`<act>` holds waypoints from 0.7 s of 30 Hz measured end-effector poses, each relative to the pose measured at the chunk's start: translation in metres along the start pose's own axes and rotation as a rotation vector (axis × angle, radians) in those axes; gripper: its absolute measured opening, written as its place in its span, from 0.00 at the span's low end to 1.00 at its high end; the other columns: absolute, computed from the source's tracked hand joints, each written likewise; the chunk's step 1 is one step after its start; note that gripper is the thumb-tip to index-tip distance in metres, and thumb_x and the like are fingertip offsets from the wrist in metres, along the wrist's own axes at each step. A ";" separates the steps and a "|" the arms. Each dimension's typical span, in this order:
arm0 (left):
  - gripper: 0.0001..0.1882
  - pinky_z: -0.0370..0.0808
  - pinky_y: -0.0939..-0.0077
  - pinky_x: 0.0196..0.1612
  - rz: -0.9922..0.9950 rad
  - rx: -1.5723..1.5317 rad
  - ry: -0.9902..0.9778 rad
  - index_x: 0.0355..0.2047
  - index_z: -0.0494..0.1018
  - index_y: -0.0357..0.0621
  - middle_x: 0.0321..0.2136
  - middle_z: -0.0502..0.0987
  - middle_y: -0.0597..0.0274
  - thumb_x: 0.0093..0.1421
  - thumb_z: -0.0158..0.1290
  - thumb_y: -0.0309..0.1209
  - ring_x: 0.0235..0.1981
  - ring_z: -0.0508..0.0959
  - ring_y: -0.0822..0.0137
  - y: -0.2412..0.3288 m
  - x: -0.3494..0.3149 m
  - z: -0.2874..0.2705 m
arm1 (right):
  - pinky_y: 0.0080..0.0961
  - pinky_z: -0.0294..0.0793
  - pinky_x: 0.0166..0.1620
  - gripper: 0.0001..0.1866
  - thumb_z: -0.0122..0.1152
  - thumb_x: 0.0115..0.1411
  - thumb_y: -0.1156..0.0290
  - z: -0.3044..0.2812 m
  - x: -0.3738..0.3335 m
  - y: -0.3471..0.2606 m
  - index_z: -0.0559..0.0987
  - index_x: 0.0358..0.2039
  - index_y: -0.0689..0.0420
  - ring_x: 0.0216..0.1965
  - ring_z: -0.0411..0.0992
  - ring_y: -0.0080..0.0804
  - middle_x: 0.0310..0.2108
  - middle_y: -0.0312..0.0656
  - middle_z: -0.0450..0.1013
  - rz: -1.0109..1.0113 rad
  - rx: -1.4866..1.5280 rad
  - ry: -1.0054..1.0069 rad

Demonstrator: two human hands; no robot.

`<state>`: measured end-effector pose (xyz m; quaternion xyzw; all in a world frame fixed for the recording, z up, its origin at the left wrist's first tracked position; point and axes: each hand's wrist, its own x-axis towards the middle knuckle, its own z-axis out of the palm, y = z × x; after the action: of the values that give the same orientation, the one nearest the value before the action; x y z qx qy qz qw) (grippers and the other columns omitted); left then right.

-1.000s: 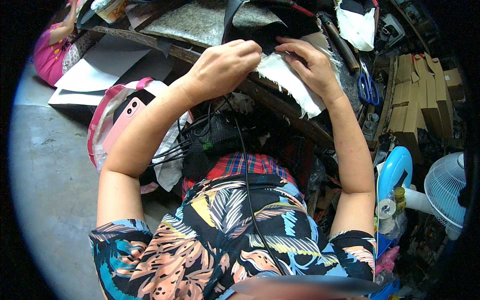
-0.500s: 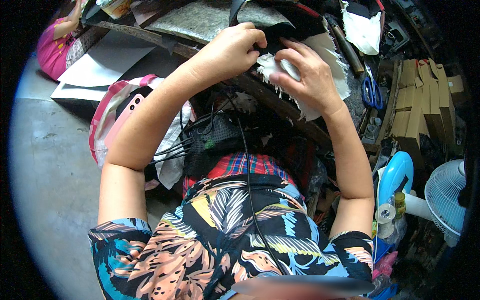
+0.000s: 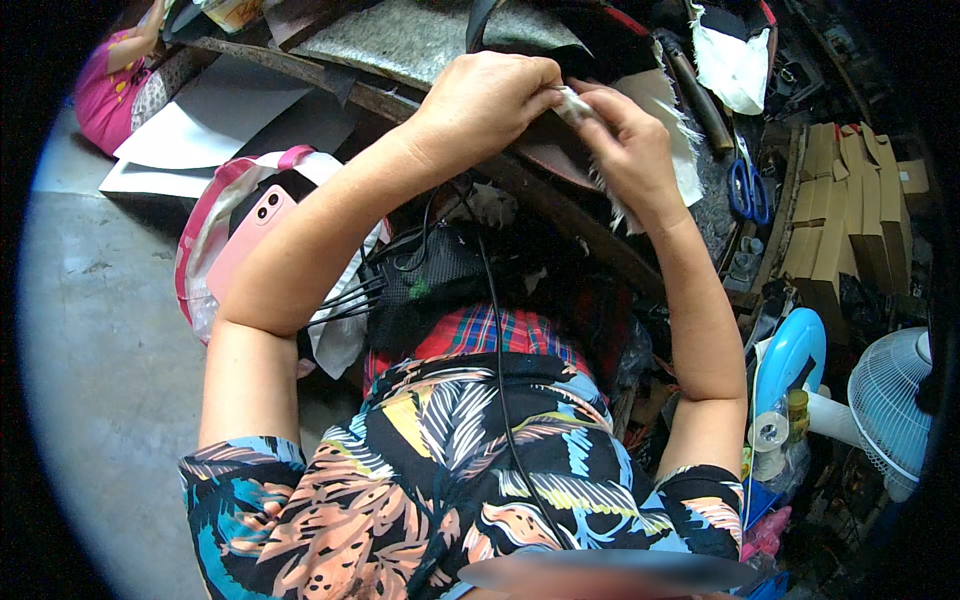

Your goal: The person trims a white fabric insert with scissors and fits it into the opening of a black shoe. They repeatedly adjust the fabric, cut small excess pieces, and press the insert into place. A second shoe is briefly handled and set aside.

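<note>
My left hand (image 3: pixel 500 98) is closed, its thumb and fingertips pinching the end of a small white cloth scrap (image 3: pixel 572 105). Close on the right, my right hand (image 3: pixel 635 150) has its fingers bent around the other end of that scrap; they are slightly blurred. Under and behind both hands lies a black piece of material (image 3: pixel 610 55) on the bench. Frayed white fabric (image 3: pixel 668 120) shows beside my right hand, with ragged threads along its edge. Part of the work is hidden beneath my fingers.
Blue-handled scissors (image 3: pixel 748 190) and a dark rod-shaped tool (image 3: pixel 700 105) lie to the right. Cardboard boxes (image 3: pixel 825 210) and a fan (image 3: pixel 890 400) stand farther right. A pink phone (image 3: pixel 245 240) sits in a bag at left. A person in pink (image 3: pixel 105 95) is at far left.
My left hand has shifted right and slightly down, meeting my right hand. The white scrap, earlier bunched at my right hand, is now pinched between both hands.
</note>
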<state>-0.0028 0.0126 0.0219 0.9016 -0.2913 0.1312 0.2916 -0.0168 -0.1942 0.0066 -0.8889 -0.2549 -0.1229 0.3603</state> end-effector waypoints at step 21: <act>0.20 0.76 0.77 0.35 -0.085 -0.319 0.146 0.50 0.69 0.42 0.26 0.78 0.61 0.57 0.56 0.22 0.29 0.78 0.73 0.006 0.022 0.013 | 0.12 0.69 0.39 0.11 0.56 0.68 0.68 -0.003 0.006 0.029 0.81 0.41 0.62 0.34 0.69 0.12 0.33 0.29 0.76 0.230 0.689 0.043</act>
<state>0.0120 -0.0093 0.0235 0.8434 -0.2483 0.1361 0.4566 0.0039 -0.2120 -0.0057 -0.7353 -0.1721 -0.0070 0.6555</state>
